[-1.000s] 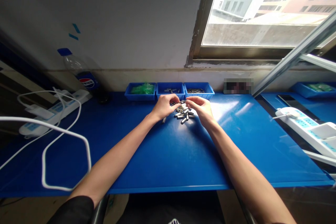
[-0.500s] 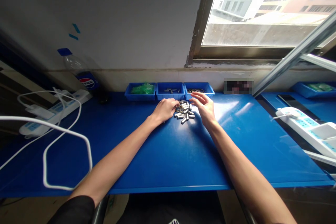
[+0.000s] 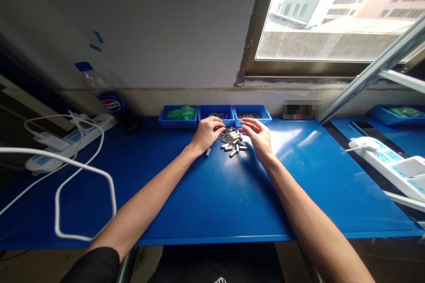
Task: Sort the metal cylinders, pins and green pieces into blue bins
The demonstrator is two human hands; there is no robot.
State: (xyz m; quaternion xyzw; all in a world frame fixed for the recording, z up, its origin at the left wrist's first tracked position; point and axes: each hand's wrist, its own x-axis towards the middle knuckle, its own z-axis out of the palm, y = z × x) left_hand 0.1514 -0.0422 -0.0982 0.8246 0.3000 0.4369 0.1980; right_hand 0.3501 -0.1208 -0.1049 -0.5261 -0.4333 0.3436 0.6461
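Note:
A pile of short silver-and-dark metal pieces [image 3: 236, 147] lies on the blue table, mixed with thin brass-coloured pins or screws [image 3: 226, 137]. At the pile's left edge is my left hand [image 3: 206, 133], its thumb and fingers pinched together; whatever they hold is hidden. One loose metal piece [image 3: 208, 152] rests on the table just below that hand, apart from the pile. My right hand [image 3: 259, 137] curves round the pile's right side, thumb and fingers a little apart, with nothing seen between them.
Behind the pile stand three blue bins: one with green plastic bags [image 3: 181, 112], one with metal pieces [image 3: 224, 116], one with thin pins [image 3: 248, 116]. A cola bottle [image 3: 111, 102], white cable [image 3: 113, 185] and power strip [image 3: 43, 159] are at left. Another power strip [image 3: 387, 157] lies right.
My left hand has shifted slightly up and closed into a pinch. A metal piece now shows alone on the table below it. My right hand has hardly moved.

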